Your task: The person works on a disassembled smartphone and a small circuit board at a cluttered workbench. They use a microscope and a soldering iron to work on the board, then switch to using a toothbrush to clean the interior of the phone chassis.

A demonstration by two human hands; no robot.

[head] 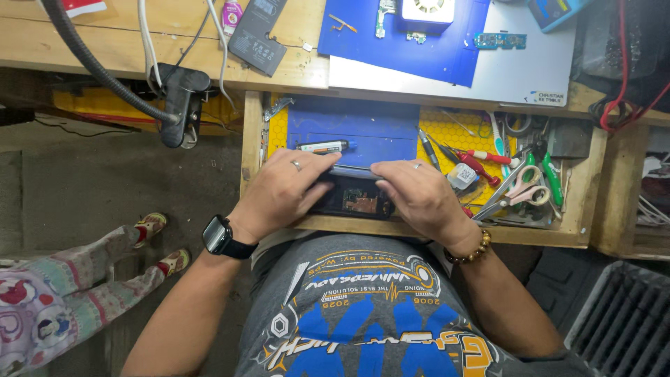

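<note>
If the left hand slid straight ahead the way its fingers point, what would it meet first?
Probably the white pen-like tool lying on the blue mat, just beyond the left hand fingertips; depth is hard to judge.

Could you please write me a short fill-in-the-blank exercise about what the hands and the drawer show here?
1. Both hands, left hand and right hand, rest on an opened ____.
2. The left wrist wears a black ____.
3. The right wrist wears a beaded ____.
4. The pink-handled scissors lie to the ____ of the right hand, in the drawer.

Missing words: phone; watch; bracelet; right
</note>
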